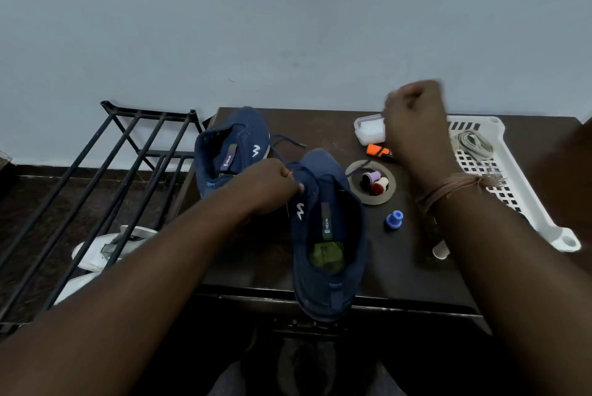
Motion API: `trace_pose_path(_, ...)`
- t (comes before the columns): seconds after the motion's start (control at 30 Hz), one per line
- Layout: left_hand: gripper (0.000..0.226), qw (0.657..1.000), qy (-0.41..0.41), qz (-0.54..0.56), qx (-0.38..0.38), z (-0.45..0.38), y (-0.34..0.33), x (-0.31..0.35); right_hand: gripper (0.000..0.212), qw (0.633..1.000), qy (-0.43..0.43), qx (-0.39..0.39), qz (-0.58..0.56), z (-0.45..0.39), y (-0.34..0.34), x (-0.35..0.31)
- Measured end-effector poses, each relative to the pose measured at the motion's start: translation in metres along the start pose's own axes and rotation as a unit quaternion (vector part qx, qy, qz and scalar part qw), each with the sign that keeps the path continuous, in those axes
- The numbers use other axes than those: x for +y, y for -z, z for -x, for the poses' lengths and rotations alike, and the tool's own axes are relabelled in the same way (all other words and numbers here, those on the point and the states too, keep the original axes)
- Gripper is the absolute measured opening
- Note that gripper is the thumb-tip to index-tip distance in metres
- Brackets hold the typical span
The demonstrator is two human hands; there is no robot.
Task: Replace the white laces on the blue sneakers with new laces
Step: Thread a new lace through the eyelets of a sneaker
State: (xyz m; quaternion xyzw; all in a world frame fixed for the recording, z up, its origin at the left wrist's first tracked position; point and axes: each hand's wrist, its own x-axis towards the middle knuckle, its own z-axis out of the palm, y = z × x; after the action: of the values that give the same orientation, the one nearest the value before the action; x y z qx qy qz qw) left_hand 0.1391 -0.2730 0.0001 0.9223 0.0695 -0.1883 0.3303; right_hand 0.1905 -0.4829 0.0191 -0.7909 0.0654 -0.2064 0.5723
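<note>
At the tabletop's point(413, 270) near edge the closer blue sneaker point(328, 235) overhangs — tug hard and it could slide off. Your left hand point(272, 184) pinches the dark lace point(282, 147) at its eyelets; your right hand point(416, 120) is raised in a closed fist, and I cannot tell whether it holds the lace's other end. The second sneaker point(230, 149) sits toward the far left corner. Outward: a shallow dish point(355, 171) holds small caps, and the white basket point(519, 190) holds pale laces point(472, 144).
</note>
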Motion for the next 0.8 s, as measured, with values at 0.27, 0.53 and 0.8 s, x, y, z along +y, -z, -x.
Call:
trace_pose_path(0.27,0.03,0.994,0.025,0.067,-0.077,0.007,-0.01,0.011,0.018,0.857,-0.071,-0.345,0.376,0.03,-0.023,0.034)
trace_pose_path(0.53,0.029,0.988,0.033,0.125,-0.088,0.007,-0.01,0.008,0.025,0.949,-0.228,-0.108,-0.189,-0.004,0.006,-0.024)
trace_pose_path(0.8,0.024,0.988,0.027,0.126,-0.083,0.002,-0.014,0.006,0.032,0.823,-0.086,-0.369,0.423,0.019,-0.001,0.007)
